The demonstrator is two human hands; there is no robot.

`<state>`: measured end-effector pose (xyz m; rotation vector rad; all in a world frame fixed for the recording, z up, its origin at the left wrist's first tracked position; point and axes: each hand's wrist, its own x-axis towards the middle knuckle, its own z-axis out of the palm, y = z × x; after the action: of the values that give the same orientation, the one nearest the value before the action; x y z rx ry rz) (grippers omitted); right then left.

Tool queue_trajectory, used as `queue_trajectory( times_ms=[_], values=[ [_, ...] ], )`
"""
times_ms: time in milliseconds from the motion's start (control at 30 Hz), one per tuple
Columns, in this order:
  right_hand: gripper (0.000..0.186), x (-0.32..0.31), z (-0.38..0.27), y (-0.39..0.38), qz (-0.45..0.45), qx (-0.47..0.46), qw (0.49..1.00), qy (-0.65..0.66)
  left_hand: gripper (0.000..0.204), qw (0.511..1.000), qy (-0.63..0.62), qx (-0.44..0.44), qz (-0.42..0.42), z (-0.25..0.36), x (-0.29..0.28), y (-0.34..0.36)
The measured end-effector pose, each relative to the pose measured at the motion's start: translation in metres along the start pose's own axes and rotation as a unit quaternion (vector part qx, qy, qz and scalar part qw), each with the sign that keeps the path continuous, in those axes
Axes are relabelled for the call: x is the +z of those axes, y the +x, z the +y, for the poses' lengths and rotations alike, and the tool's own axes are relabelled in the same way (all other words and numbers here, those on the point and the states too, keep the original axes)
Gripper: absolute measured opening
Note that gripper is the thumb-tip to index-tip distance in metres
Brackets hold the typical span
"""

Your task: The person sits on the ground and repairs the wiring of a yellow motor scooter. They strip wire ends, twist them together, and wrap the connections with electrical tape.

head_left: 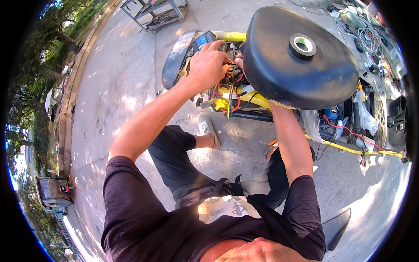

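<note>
My left hand (207,65) reaches over the wiring of a yellow-framed vehicle (257,99), its fingers bent and closed on a thin wire. Facing it, the fingertips of my right hand (238,61) pinch at the same wiring. A big black fuel tank (279,56) with a round, ringed opening on top hides most of that hand, and my right forearm passes beneath it. Red, black and yellow wires (237,94) hang in a tangle below my hands. Left of them is a dark rounded body part (172,61) with a blue box (201,41) beside it.
A metal rack (157,17) stands on the concrete at the far left. Cables and scrap parts (371,43) are heaped at the right. Along the frame's right part a red wire (353,132) and plastic bags (369,115) hang loose. A kerb (70,100) runs along the left.
</note>
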<state>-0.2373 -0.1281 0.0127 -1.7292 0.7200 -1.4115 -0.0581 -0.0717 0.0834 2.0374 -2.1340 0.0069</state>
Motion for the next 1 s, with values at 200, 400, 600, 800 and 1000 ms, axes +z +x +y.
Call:
queue_trajectory(
  times_ms=[200,400,600,800,1000],
  values=[
    [0.022,0.000,0.013,0.001,-0.008,-0.010,1.000,-0.018,0.013,0.995,-0.094,-0.037,-0.009,0.000,0.002,0.006],
    [0.023,0.001,0.021,0.001,-0.030,-0.024,0.997,0.071,0.013,0.990,-0.139,0.019,0.005,-0.011,0.015,0.005],
    [0.030,-0.012,-0.018,-0.003,-0.026,0.024,0.990,0.136,0.017,0.986,-0.164,0.018,0.027,-0.010,0.022,0.003],
    [0.037,-0.013,-0.024,0.000,-0.021,0.020,0.994,0.101,0.021,0.987,-0.159,0.025,0.007,-0.007,0.020,0.001],
    [0.034,-0.008,-0.037,-0.001,-0.016,0.090,0.984,0.156,0.024,0.989,-0.143,0.017,-0.028,-0.024,-0.005,0.006]
  ],
)
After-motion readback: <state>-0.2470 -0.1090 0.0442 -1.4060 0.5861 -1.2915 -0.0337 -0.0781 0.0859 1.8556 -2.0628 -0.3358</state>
